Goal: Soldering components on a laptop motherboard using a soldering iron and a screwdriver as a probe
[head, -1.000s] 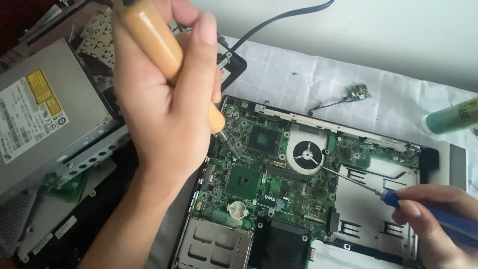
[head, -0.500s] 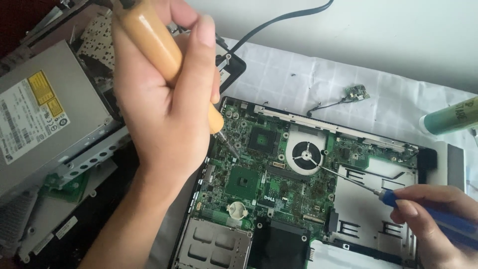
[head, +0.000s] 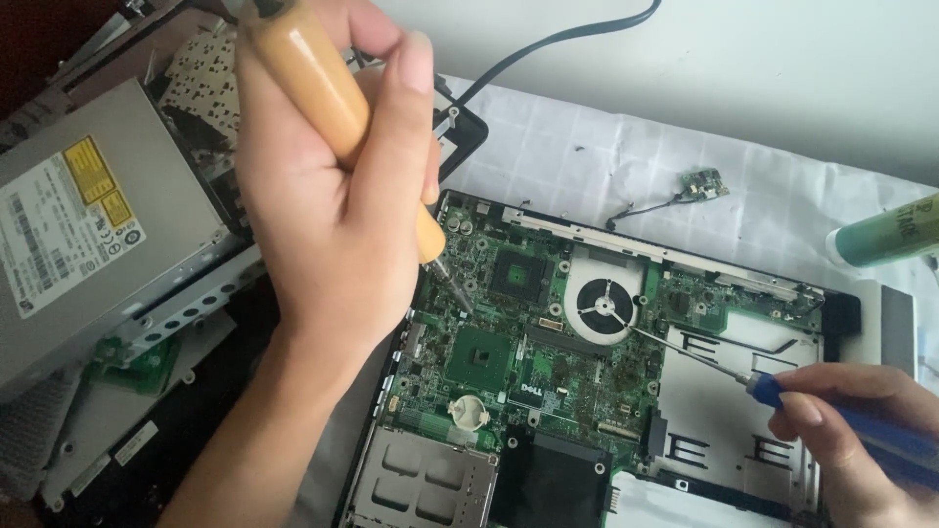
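One head-worn camera looks steeply down, close over the opened laptop (head: pixel 626 391), apparently slightly tilted.

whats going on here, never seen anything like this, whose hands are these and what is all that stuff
This is one picture from a camera worn on a person's head, looking down at their own two bare hands. The left hand grips a tool with a wooden handle; its metal tip rests on a green circuit board inside an opened laptop. The right hand holds a blue-handled screwdriver, its thin shaft reaching toward the round fan. To the left lies a grey disc drive. On the white cloth sit a small loose board and a green tube.
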